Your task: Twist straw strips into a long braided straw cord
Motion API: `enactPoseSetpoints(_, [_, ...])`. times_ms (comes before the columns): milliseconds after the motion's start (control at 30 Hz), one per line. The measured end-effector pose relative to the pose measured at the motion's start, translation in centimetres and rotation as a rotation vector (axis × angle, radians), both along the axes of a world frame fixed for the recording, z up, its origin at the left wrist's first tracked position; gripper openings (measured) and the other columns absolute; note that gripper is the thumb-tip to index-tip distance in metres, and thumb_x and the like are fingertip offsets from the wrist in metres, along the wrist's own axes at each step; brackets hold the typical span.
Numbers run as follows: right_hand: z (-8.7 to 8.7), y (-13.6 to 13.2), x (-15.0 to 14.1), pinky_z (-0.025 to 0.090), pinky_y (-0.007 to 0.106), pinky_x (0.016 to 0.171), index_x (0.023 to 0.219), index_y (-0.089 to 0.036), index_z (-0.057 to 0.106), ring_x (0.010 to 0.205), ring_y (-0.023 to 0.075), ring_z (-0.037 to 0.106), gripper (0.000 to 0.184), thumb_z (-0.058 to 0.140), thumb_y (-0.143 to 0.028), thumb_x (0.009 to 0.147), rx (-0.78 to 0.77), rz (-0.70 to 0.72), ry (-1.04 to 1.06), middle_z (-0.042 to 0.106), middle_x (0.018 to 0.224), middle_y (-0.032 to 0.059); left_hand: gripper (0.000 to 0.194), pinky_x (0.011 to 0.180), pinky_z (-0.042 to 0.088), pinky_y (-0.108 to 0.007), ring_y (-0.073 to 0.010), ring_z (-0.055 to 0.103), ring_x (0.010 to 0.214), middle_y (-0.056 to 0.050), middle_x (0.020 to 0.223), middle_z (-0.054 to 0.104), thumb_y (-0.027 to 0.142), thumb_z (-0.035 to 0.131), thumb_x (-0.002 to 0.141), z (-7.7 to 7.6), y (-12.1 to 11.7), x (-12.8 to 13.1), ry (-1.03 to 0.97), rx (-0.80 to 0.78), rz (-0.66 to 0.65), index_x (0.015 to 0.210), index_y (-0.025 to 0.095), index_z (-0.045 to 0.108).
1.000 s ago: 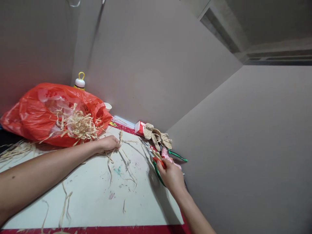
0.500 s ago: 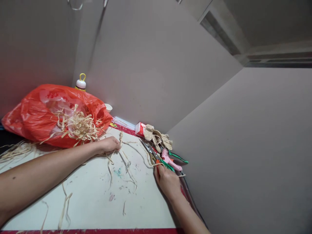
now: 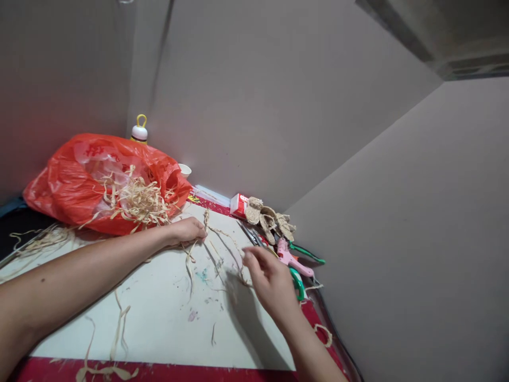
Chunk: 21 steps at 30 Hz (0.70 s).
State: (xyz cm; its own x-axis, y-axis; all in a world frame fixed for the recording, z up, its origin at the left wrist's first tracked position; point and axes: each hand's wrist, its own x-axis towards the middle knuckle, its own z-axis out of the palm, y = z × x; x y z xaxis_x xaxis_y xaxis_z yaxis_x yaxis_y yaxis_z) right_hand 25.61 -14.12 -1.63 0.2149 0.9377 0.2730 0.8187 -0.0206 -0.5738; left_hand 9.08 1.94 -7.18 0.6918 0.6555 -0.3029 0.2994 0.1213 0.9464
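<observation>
My left hand [image 3: 191, 231] is closed on a braided straw strand [image 3: 206, 216], whose short plaited end sticks up beyond the fingers. Loose straw tails [image 3: 189, 265] hang below that hand onto the white board. One long thin straw strand [image 3: 226, 234] curves from the braid toward the right. My right hand [image 3: 270, 278] is raised above the board, its thumb and forefinger loosely bent with nothing visible between them. Beside it lie green-handled scissors [image 3: 297, 284] and a pink glue gun [image 3: 293, 259], partly covered by the hand.
An orange-red plastic bag [image 3: 67, 185] spilling raffia straw [image 3: 145, 201] lies at the left. Behind it stand a yellow-and-white bottle [image 3: 139, 131] and a white cup [image 3: 185, 170]. Woven straw pieces [image 3: 254, 211] sit beside a red-and-white box [image 3: 239, 205] against the wall.
My right hand has lifted off the straw strand and the tools, coming up over the board. My left hand keeps hold of the braid. The view has shifted slightly.
</observation>
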Motion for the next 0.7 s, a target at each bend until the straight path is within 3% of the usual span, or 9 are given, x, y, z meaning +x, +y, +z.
enactPoseSetpoints(100, [-0.9,5.2,-2.1,0.047,0.031,0.078,0.091,-0.017,0.062,0.088,0.0213,0.061,0.022,0.051,-0.032,0.081,-0.078,0.005,0.310,0.067,0.096,0.0100,0.028,0.037,0.013,-0.021,-0.0045,0.021,0.033,0.009,0.038,0.029,0.040,0.060,0.072,0.2,0.0,-0.2,-0.017,-0.012,-0.011,0.061,0.016,0.051])
enactPoseSetpoints(233, [-3.0,10.0,-3.2,0.047,0.026,0.051,0.070,-0.015,0.057,0.054,0.0151,0.058,0.026,0.044,-0.034,0.082,-0.292,0.103,0.496,0.063,0.064,0.0053,0.022,0.037,0.014,-0.021,-0.0051,0.022,0.034,0.008,0.039,0.032,0.036,0.057,0.072,0.1,0.4,-0.4,-0.064,-0.039,-0.043,0.064,0.016,0.052])
enactPoseSetpoints(333, [-3.9,10.7,-3.1,0.033,0.019,0.035,0.065,-0.017,0.051,0.034,0.0076,0.040,0.032,0.039,-0.039,0.084,-0.459,0.186,0.644,0.054,0.051,-0.0005,0.021,0.037,0.013,-0.022,-0.0045,0.022,0.034,0.006,0.042,0.038,0.033,0.053,0.074,-0.1,0.5,-0.4,-0.100,-0.051,-0.093,0.064,0.014,0.056])
enactPoseSetpoints(433, [-4.1,10.4,-2.5,0.014,0.016,0.031,0.061,-0.018,0.046,0.031,0.0038,0.019,0.034,0.044,-0.045,0.082,-0.576,0.251,0.775,0.037,0.041,-0.0086,0.021,0.036,0.011,-0.022,-0.0042,0.019,0.033,0.007,0.039,0.032,0.027,0.051,0.077,0.1,0.3,-0.3,-0.123,-0.073,-0.141,0.064,0.013,0.057])
enactPoseSetpoints(533, [-4.2,10.2,-1.5,0.010,0.015,0.032,0.062,-0.020,0.043,0.034,0.0035,0.012,0.029,0.055,-0.041,0.077,-0.643,0.303,0.940,0.026,0.042,-0.0128,0.015,0.035,0.011,-0.021,-0.0044,0.020,0.032,0.009,0.037,0.028,0.020,0.053,0.077,0.5,0.3,-0.1,-0.116,-0.125,-0.096,0.063,0.015,0.052])
enactPoseSetpoints(700, [-4.1,10.3,-0.1,0.007,0.016,0.032,0.062,-0.017,0.049,0.036,0.0033,0.011,0.025,0.054,-0.034,0.080,-0.707,0.372,1.005,0.025,0.044,-0.0117,0.016,0.035,0.012,-0.021,-0.0039,0.021,0.032,0.007,0.039,0.030,0.017,0.050,0.082,0.9,0.6,0.0,-0.100,-0.161,-0.158,0.067,0.014,0.055])
